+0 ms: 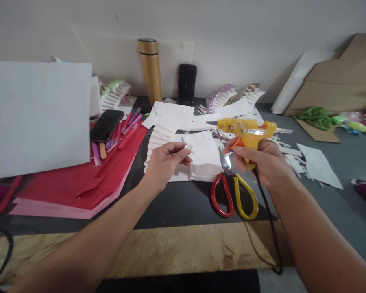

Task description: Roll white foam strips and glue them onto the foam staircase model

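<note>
My right hand (259, 156) is wrapped round the handle of a yellow hot glue gun (245, 130), its fingers at the orange trigger. The gun's dark nozzle points left, and a clear glue stick juts from its back. Between the thumb and fingertips of my left hand (169, 156) is a small white paper piece (188, 149), partly hidden. White paper sheets (205, 158) lie beneath the left fingertips. To their left, a fanned row of pleated white paper strips (160, 138) is partly covered by that hand. Scissors (227, 175) with one red and one yellow handle lie below the gun.
Red and pink sheets (70, 191) with a black phone (106, 125) and rolled paper sticks lie left. A gold flask (150, 73) and a black device (187, 83) stand at the wall. Paper scraps (319, 162), green yarn (315, 118) and cardboard (338, 77) are right. The gun's cord (270, 219) crosses the table edge.
</note>
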`<state>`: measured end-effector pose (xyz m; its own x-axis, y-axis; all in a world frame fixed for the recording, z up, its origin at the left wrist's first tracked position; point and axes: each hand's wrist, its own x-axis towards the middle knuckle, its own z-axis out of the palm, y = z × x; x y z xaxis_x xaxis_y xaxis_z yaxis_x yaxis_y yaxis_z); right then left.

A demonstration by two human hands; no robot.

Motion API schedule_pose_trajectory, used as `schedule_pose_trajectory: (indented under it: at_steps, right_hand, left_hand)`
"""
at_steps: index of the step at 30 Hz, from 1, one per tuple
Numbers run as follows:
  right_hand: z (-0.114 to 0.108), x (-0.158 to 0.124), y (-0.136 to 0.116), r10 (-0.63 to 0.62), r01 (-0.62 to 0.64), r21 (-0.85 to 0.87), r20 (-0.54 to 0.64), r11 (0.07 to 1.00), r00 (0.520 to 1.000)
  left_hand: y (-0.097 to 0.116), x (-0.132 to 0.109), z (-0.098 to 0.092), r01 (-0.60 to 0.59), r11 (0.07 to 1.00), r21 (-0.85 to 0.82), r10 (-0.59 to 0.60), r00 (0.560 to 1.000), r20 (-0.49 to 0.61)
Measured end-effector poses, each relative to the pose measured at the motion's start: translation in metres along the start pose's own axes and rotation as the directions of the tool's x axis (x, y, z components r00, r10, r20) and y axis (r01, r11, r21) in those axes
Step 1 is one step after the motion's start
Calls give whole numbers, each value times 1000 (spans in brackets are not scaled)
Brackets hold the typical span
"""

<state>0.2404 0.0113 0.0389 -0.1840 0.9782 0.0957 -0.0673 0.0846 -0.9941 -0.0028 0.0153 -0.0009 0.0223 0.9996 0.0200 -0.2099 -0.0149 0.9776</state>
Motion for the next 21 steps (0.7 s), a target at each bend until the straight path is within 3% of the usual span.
schedule_pose_trajectory:
  at_steps: [4, 8, 12, 21]
  right_hand:
    - [9, -3, 5, 89, -90, 13, 101, 996, 991]
    - [14, -6, 4, 112, -89, -133, 179, 987, 978]
    - [15, -5, 4, 68, -35, -195, 166, 980, 984]
    - [16, -5, 8, 89, -37, -274, 180, 961, 980]
  left_hand:
    - [1, 0, 1, 1, 1000, -30, -2, 1000, -15]
    - [1, 2, -1, -6, 999, -53, 4, 1000, -31]
    - [1, 3, -2, -27, 999, -40, 25, 999, -43]
    - [2, 3, -1, -26, 999, -34, 24, 998, -54]
